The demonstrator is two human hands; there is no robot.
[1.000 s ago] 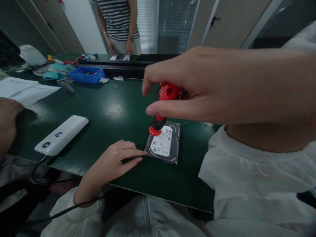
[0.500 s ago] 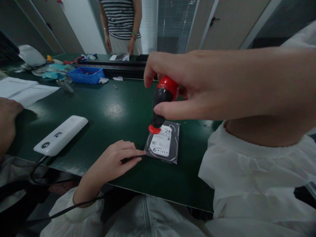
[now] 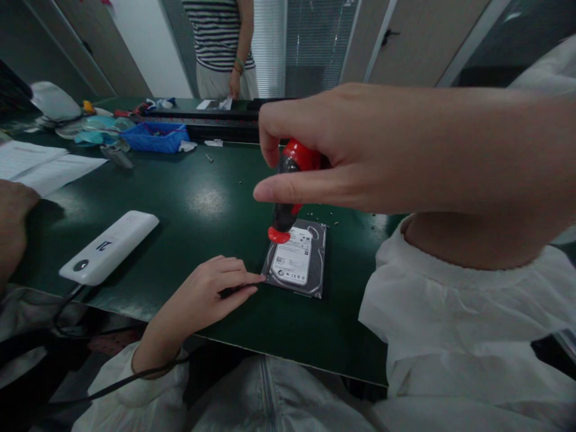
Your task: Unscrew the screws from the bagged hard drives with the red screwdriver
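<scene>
A hard drive point(image 3: 318, 258) with a white label lies flat on the green table. Over its left part stands a screwdriver point(image 3: 284, 216) with a red and black handle, slightly tilted. Its shaft and tip are hidden from view. My right hand point(image 3: 342, 150) is closed round the top of the handle, with the thumb stretched out across it. My left hand point(image 3: 220, 288) rests at the drive's near left corner. Its index fingertip touches that corner, and the thumb is held apart below, with nothing gripped.
Several small screws point(image 3: 333, 219) lie beyond the drive. A white power bank point(image 3: 110, 246) with a cable sits on the left. Farther back are papers point(image 3: 54, 165) and a blue basket point(image 3: 155, 139). Another person's hand point(image 3: 15, 222) is at the left edge; someone in a striped top point(image 3: 220, 36) stands opposite.
My right thumb has swung out to the left across the handle, and the hand has turned slightly. The left hand and the drive stay put. The person opposite has shifted a little.
</scene>
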